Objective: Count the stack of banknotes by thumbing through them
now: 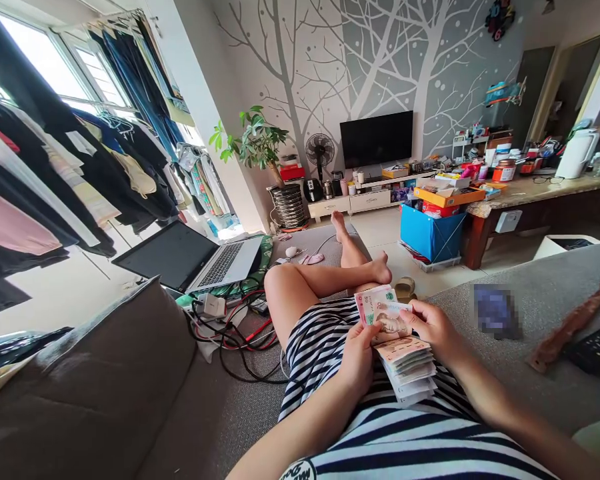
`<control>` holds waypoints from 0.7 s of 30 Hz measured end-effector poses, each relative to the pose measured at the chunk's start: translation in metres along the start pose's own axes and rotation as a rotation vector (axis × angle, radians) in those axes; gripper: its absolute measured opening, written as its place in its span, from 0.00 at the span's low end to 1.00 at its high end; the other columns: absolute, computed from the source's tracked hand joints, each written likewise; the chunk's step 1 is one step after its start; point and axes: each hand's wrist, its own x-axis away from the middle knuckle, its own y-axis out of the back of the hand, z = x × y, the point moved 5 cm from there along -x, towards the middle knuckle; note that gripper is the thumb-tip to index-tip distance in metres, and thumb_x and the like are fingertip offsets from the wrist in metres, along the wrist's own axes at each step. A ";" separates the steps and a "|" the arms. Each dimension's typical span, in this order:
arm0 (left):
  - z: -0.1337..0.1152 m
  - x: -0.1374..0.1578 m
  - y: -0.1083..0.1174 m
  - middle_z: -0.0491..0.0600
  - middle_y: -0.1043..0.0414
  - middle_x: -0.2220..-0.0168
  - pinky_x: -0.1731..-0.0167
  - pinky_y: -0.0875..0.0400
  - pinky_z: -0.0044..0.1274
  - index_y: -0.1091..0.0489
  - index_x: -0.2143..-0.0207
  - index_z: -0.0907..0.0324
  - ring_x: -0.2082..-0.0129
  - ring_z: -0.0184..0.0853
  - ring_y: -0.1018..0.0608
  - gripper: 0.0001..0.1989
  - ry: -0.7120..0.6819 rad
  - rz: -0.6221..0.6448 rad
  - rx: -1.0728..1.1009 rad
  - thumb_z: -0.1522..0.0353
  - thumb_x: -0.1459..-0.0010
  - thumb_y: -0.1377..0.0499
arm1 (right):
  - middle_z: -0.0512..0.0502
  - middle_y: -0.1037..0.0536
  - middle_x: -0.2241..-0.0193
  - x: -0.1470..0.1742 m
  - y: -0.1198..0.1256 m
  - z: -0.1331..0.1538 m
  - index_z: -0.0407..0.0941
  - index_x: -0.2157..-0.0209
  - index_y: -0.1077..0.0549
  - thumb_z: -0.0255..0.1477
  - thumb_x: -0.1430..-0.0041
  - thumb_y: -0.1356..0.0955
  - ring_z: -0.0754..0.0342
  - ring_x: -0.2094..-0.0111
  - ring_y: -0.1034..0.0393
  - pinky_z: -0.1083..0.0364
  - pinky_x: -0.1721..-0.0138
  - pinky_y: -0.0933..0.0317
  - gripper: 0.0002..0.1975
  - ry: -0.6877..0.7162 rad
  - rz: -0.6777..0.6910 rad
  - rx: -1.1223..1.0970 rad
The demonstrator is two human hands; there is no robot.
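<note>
Over my lap I hold a thick stack of banknotes (407, 373) in both hands. My left hand (359, 353) grips the stack from the left, its thumb pressed on the top notes. My right hand (433, 327) pinches the right edge of an upper banknote (394, 320) between thumb and fingers. Some upper notes fan out away from me, pinkish and greenish, with a portrait and the figure 50 showing. Below them the rest of the stack hangs in uneven layers toward my belly. The fingers beneath the notes are hidden.
I sit on a grey sofa (245, 413). An open laptop (195, 257) and tangled cables (235, 340) lie to my left. To my right are a blurred dark item (495, 311), a brown wooden piece (575, 320) and a black remote (597, 347). A cluttered table (535, 190) stands beyond.
</note>
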 end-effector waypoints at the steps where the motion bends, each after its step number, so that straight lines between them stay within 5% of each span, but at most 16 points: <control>1: 0.001 -0.001 0.001 0.54 0.15 0.67 0.53 0.23 0.35 0.18 0.66 0.62 0.60 0.48 0.15 0.17 -0.002 -0.014 -0.002 0.61 0.58 0.26 | 0.53 0.34 0.79 0.001 -0.001 0.002 0.47 0.75 0.34 0.52 0.35 0.33 0.53 0.74 0.41 0.55 0.73 0.48 0.25 -0.005 0.004 -0.016; 6: 0.002 -0.004 0.005 0.53 0.15 0.67 0.52 0.24 0.35 0.17 0.67 0.62 0.61 0.48 0.16 0.19 0.001 -0.056 -0.030 0.56 0.54 0.30 | 0.54 0.37 0.79 0.006 0.000 0.016 0.48 0.77 0.37 0.52 0.34 0.33 0.55 0.75 0.43 0.56 0.73 0.48 0.26 0.032 -0.006 -0.078; 21: 0.001 -0.005 0.009 0.49 0.21 0.73 0.60 0.28 0.29 0.23 0.75 0.59 0.68 0.39 0.23 0.11 -0.032 -0.044 -0.038 0.60 0.52 0.32 | 0.52 0.29 0.76 0.010 0.000 0.023 0.47 0.67 0.26 0.49 0.32 0.32 0.53 0.72 0.36 0.55 0.69 0.41 0.20 0.059 0.067 -0.147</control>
